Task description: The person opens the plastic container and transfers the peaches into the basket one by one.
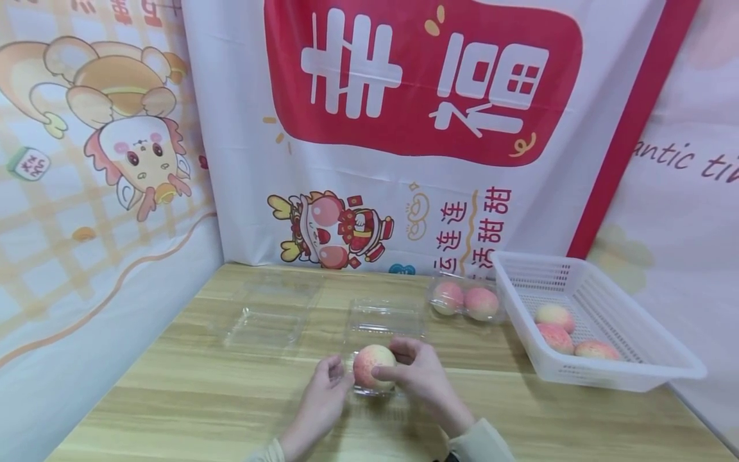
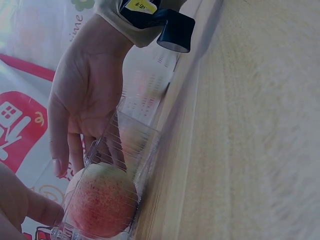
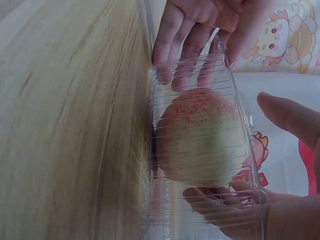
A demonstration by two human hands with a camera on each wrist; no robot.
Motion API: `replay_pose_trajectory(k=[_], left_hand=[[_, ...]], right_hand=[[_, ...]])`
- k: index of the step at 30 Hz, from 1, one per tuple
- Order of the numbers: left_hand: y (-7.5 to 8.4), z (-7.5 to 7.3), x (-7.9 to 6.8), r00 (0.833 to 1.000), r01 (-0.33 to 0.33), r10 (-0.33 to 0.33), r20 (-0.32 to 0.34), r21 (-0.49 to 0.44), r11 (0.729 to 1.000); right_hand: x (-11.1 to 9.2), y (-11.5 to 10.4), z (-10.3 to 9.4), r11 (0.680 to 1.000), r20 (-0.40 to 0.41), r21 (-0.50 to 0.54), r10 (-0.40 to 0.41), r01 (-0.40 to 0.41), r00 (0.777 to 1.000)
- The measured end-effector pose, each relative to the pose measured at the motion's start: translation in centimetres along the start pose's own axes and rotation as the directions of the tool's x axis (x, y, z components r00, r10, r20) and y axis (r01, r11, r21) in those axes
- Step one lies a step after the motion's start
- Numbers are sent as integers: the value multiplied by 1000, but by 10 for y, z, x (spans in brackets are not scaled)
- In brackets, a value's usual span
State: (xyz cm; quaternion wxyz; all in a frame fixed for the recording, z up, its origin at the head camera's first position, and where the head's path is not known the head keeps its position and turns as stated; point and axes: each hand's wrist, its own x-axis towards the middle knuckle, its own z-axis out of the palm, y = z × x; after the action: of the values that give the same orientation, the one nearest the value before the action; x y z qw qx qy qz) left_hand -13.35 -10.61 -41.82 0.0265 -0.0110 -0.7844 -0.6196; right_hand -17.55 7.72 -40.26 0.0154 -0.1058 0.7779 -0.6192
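My left hand (image 1: 324,388) is loose and not squeezing. Its fingers are by the left end of a clear box (image 1: 369,392), and its thumb is by a top corner. I can't tell how hard it touches.

My right hand (image 1: 426,375) is loose too. Its thumb is stretched out, away from its fingers, and the fingers are at the other end of the box. From my head, the thumb crosses over part of the peach (image 1: 367,360). I can't tell if it touches.

The pink and cream peach sits inside the clear box, between my two hands. The box stands on the wooden table (image 1: 173,401), and its lid (image 1: 385,314) is open, lying back on the far side.

To the left, another clear box (image 1: 271,316) lies open. Farther back, on the right, two peaches (image 1: 481,303) sit side by side in a clear pack (image 1: 465,281). Just beside it is a white basket (image 1: 618,376) with holes, and I see three peaches (image 1: 555,338) in it.
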Motion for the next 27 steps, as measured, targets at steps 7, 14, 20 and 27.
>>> replay_pose_trajectory(k=[7, 14, 20, 27], left_hand=[[0, 0, 0, 1000, -2, 2, -2, 5, 1000], [0, 1, 1, 1000, 1, -1, 5, 8, 1000], [1, 1, 1, 1000, -3, 3, -9, 5, 1000], [0, 2, 1, 1000, 4, -4, -13, 7, 1000]], right_hand=[[2, 2, 0, 1000, 15, -6, -11, 11, 1000], [4, 4, 1, 1000, 39, -9, -14, 14, 999], [6, 1, 3, 998, 53, -51, -17, 19, 998], [9, 2, 8, 999, 101, -39, -8, 12, 995]])
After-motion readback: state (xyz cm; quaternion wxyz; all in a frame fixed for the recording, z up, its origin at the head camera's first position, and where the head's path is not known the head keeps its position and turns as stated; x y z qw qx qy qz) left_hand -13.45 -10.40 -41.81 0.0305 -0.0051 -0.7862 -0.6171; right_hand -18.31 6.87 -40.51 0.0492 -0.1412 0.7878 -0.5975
